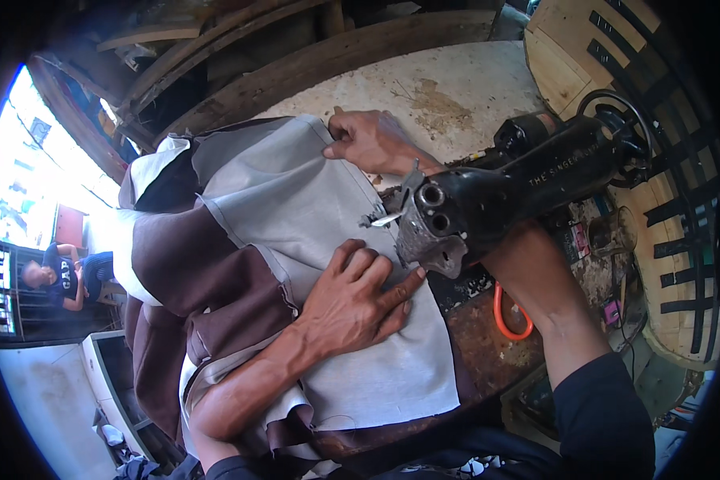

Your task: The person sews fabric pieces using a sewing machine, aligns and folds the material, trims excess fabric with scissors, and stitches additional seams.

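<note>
Beside the black sewing machine's needle end, the pale grey cloth lies spread out, with brown cloth bunched on its left. The left hand presses on the grey cloth with bent fingers, maybe pinching, I cannot tell, while the right hand, well apart, holds its far edge. It looks soft, light and floppy, so its flat edges seem best to hold.
</note>
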